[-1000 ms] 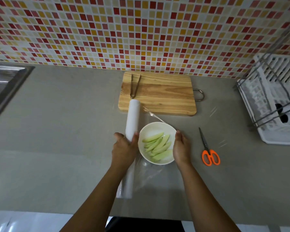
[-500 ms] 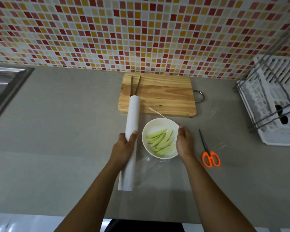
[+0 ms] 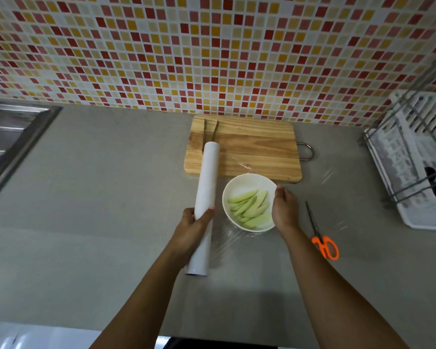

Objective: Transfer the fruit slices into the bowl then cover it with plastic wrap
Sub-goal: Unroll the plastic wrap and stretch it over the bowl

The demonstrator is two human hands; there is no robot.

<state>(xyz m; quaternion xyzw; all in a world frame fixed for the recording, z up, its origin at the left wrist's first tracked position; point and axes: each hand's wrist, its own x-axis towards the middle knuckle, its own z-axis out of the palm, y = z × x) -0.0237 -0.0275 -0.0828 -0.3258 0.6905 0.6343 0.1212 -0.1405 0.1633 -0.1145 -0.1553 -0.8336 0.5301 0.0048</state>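
Observation:
A white bowl point(image 3: 239, 183) holding several pale green fruit slices point(image 3: 251, 209) stands on the grey counter just in front of the wooden cutting board point(image 3: 257, 149). My left hand point(image 3: 193, 227) grips a long white roll of plastic wrap point(image 3: 207, 182) to the left of the bowl. A clear sheet of wrap point(image 3: 227, 243) runs from the roll toward the bowl, and a strand of it stretches over the board's front edge. My right hand point(image 3: 283, 210) is curled against the bowl's right rim; whether it pinches the film I cannot tell.
Metal tongs point(image 3: 210, 127) lie on the board's far left corner. Orange-handled scissors point(image 3: 321, 235) lie right of the bowl. A white dish rack point(image 3: 418, 157) stands at the far right, a steel sink point(image 3: 8, 137) at the far left. A tiled wall runs behind.
The bowl, the roll and both hands have shifted slightly away from me, toward the cutting board. The roll's far end now overlaps the board's left part.

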